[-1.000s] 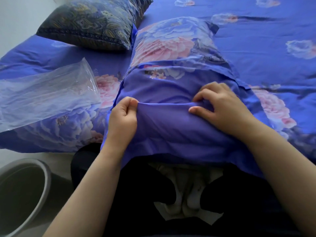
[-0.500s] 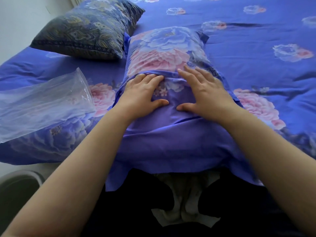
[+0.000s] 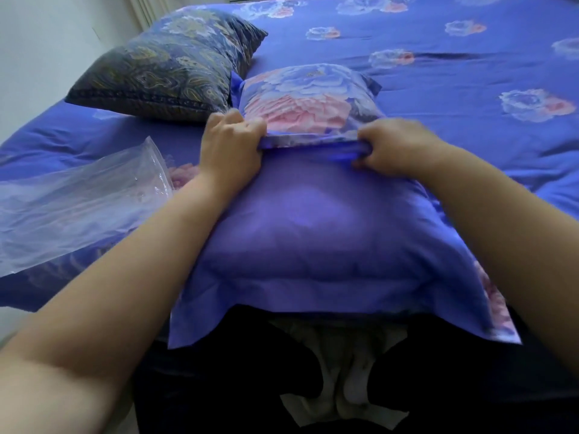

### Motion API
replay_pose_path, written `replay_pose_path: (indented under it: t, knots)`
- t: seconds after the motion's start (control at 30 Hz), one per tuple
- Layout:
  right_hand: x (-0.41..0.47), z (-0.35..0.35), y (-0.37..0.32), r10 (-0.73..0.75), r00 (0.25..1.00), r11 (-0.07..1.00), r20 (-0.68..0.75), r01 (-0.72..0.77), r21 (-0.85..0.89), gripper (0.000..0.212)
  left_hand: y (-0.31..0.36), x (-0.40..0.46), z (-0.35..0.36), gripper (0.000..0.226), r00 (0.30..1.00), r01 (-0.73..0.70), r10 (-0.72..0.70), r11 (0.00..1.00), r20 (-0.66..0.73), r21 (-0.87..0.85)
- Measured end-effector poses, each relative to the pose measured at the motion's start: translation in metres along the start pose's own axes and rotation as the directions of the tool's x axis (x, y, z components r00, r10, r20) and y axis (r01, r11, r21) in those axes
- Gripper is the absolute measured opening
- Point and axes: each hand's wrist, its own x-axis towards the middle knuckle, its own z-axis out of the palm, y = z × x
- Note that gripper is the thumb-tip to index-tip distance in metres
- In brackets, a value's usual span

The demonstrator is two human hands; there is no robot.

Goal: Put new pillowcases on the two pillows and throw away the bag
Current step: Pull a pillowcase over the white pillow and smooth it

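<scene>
Head view: person leans over a bed covered in a blue floral sheet, both bare arms stretched forward. Left hand has fingers curled round the folded edge of the blue pillowcase, gripping it at the left end of the flap. Right hand grips the same edge at the right end, fingers curled under the cloth; slightly blurred. The edge is pulled taut between the two hands. The pillow lies in front of the person, its far half showing a pink and blue flower print, its near half under plain blue fabric that hangs over the bed's near edge. A second pillow, dark with a paisley pattern, sits at the far left, touching the first pillow's far left corner. Clear plastic bag lies flat on the bed to the left, just beside the left forearm. Dark clothing with a pale patch shows below the pillowcase.
</scene>
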Motion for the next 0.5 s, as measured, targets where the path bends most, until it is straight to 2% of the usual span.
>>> replay_pose_path:
  t: [0.07,0.13,0.2,0.27,0.3,0.37,0.43,0.5]
  knots:
    - [0.004,0.013,0.009,0.124,0.92,0.986,-0.371,-0.155,-0.055,0.008,0.007,-0.003,0.01,0.017,0.998,0.027,-0.023,0.997,0.059,-0.07]
    - [0.002,0.034,0.018,0.156,0.864,0.976,-0.478,-0.211,-0.062,0.014,0.01,-0.006,0.011,0.021,0.99,0.015,-0.001,0.995,0.14,-0.097]
    - [-0.002,0.052,0.022,0.133,0.883,0.982,-0.45,-0.178,-0.058,0.011,0.003,-0.011,0.01,0.018,0.957,0.01,-0.001,1.0,0.291,-0.029]
    - [-0.007,0.058,0.017,0.024,0.894,0.998,-0.448,-0.047,-0.041,0.008,-0.008,-0.013,0.015,0.023,0.907,0.008,-0.053,0.994,0.418,0.11]
    - [-0.009,0.058,0.011,-0.043,0.905,0.998,-0.423,0.021,-0.058,0.013,-0.013,-0.013,0.018,0.03,0.896,0.033,-0.109,0.983,0.431,0.179]
    - [-0.011,0.053,0.001,-0.103,0.944,0.992,-0.314,0.072,-0.107,0.018,-0.018,-0.011,0.026,0.037,0.908,0.139,-0.217,0.963,0.358,0.231]
    - [-0.006,0.046,0.001,-0.031,0.971,0.987,-0.238,-0.008,-0.16,0.016,-0.016,-0.01,0.031,0.031,0.935,0.196,-0.246,0.959,0.255,0.206]
    - [0.003,0.044,0.01,0.077,0.97,0.965,-0.233,-0.131,-0.226,0.018,-0.011,-0.01,0.033,0.021,0.962,0.188,-0.225,0.956,0.154,0.224]
